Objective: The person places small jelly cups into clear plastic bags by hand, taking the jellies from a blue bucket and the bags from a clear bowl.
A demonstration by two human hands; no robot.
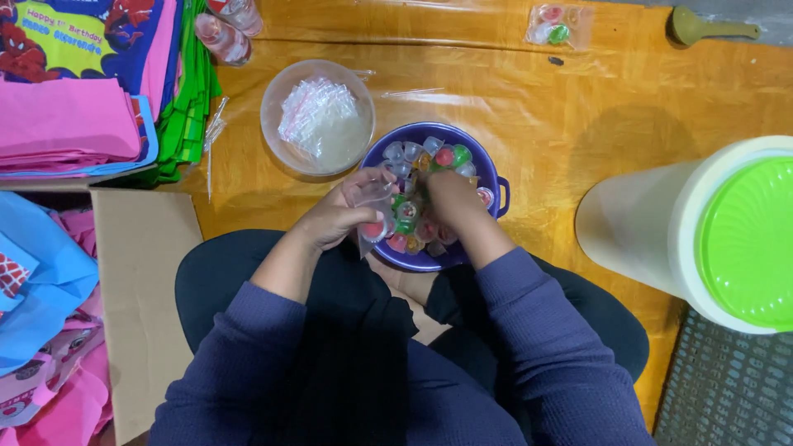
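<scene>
A small clear bag [373, 216] is held open in the left hand [343, 213], fingers closed on its top, just over the purple bowl [492, 177]. The right hand [450, 201] is dug into the jelly cups [410, 211] there; its finger state cannot be told.

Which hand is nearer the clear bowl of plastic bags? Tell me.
Left. The left hand holds a small clear bag at the purple bowl's left rim, just below the clear bowl. The right hand reaches into the purple bowl, farther to the right.
</scene>
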